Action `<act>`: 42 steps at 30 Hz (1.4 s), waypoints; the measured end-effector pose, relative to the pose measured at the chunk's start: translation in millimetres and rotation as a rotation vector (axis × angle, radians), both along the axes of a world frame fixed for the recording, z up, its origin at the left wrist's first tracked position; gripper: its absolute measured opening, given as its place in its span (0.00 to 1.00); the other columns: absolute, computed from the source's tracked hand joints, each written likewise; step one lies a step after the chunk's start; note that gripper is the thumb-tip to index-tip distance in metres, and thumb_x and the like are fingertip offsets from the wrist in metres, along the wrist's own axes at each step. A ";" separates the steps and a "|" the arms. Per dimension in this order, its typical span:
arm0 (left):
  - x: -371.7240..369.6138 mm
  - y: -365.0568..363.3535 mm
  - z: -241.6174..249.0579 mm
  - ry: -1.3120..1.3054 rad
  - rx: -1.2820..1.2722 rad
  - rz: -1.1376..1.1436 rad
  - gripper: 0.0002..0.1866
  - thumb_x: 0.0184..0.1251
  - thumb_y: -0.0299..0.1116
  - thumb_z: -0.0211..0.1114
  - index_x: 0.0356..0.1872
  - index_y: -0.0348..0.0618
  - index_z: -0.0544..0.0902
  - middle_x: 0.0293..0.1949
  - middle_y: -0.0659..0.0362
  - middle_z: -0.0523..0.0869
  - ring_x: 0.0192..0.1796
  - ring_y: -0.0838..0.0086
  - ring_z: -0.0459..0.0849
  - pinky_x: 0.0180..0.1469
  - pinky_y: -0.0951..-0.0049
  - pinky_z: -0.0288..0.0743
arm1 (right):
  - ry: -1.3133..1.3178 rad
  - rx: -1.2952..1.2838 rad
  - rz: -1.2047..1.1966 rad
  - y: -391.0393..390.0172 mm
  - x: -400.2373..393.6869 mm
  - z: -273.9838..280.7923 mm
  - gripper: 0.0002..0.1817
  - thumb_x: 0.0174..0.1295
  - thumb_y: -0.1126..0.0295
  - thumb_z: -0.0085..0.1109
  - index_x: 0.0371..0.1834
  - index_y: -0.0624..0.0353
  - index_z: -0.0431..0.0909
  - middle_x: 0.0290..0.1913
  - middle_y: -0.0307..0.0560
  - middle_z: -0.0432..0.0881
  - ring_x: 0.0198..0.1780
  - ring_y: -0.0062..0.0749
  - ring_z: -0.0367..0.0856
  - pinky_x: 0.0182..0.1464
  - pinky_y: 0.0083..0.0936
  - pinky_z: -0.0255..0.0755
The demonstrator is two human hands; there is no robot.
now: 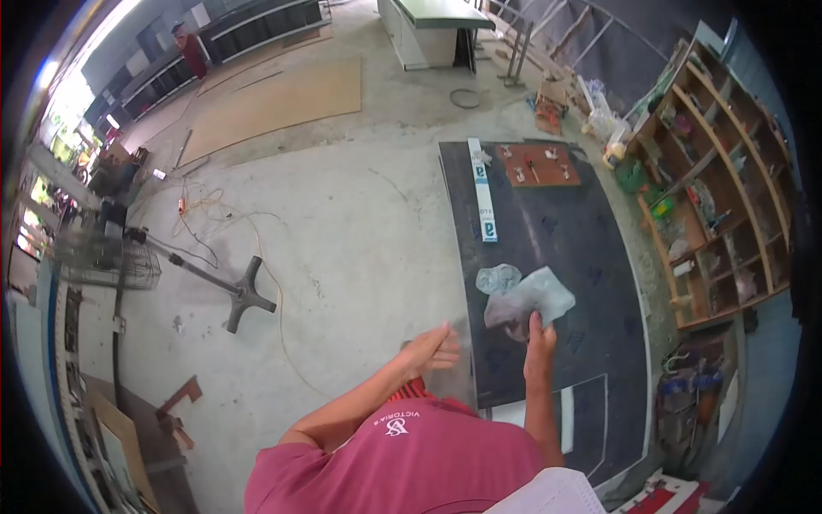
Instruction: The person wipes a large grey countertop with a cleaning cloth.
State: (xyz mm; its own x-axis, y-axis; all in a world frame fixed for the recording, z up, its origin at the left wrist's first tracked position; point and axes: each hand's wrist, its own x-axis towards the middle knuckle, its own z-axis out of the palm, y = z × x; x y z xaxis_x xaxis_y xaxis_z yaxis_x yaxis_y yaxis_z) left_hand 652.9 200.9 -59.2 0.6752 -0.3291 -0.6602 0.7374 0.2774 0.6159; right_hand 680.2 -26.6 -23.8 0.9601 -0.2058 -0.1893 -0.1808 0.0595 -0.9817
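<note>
I look down over a dark panel (565, 248) lying flat on a work surface. My right hand (539, 336) reaches onto it and grips a crumpled clear plastic bag (539, 295). A second, smaller clear plastic piece (497, 277) lies just left of the bag. My left hand (432, 349) hovers at the panel's left edge with fingers spread and nothing in it. My red shirt (411, 454) fills the bottom of the view.
A long white strip (482, 188) and a brown board with metal fittings (538, 164) lie at the panel's far end. Wooden shelves (719, 180) stand to the right. A fan on a cross base (244, 291) and cables lie on the concrete floor; a person (190, 50) stands far off.
</note>
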 end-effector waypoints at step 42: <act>1091.2 291.3 -18.6 -0.709 0.367 -0.381 0.35 0.64 0.48 0.61 0.65 0.38 0.60 0.53 0.46 0.76 0.53 0.63 0.78 0.51 0.67 0.74 | 0.120 0.116 0.276 306.3 1025.6 -48.6 0.29 0.59 0.65 0.63 0.61 0.63 0.64 0.48 0.45 0.76 0.48 0.24 0.74 0.51 0.20 0.69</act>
State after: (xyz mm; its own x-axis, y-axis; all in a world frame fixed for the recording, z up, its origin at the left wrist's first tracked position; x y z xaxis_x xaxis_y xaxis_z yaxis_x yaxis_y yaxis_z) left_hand 1744.1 492.2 -77.8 0.8536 -0.4646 -0.2357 0.1498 -0.2144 0.9652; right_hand 1705.8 279.8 -72.4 0.9462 0.0886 -0.3113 -0.3196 0.1028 -0.9420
